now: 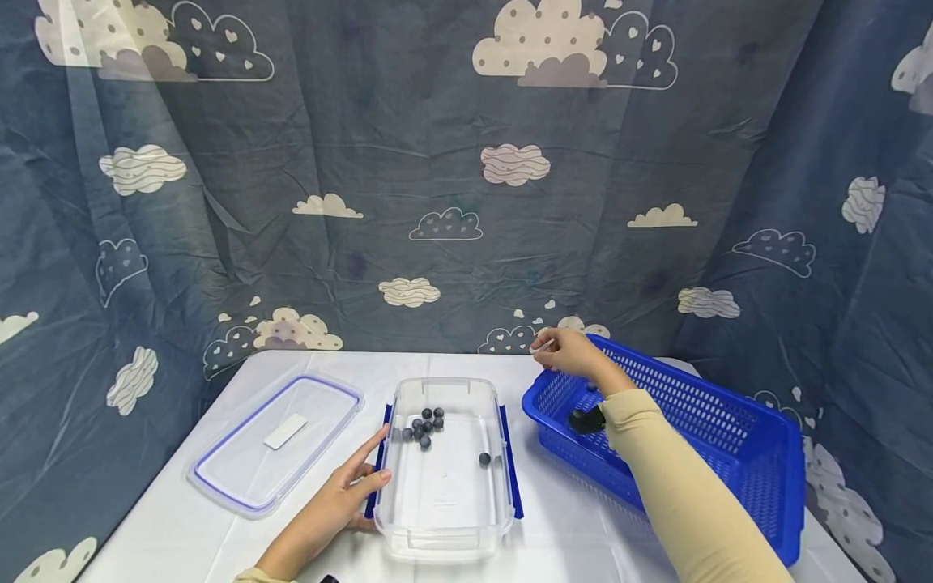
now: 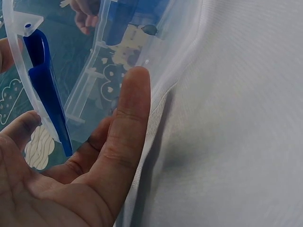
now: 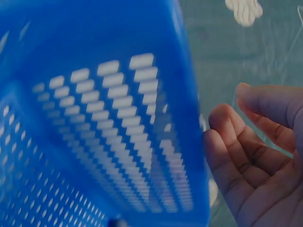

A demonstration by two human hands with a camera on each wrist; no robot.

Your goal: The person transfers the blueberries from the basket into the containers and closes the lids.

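A clear plastic container (image 1: 445, 538) with blue side latches stands on the table; several small dark round balls (image 1: 425, 441) sit in it, most clustered at the far left. My left hand (image 1: 331, 494) rests against its left side, thumb and fingers touching the wall around the blue latch (image 2: 47, 78). At the far left corner of a blue perforated basket (image 1: 751, 453), my right hand (image 1: 572, 354) hovers by the rim. Its fingers (image 3: 227, 156) are loosely bent, with no object visible between them. A dark round ball (image 1: 591, 387) shows inside the basket, partly hidden by the right arm.
A clear lid (image 1: 240, 478) with a blue-violet seal and a white label (image 1: 285, 431) lies left of the container. White cloth covers the table (image 1: 168, 534). A dark blue cloud-patterned curtain (image 1: 408, 162) hangs behind and along both sides.
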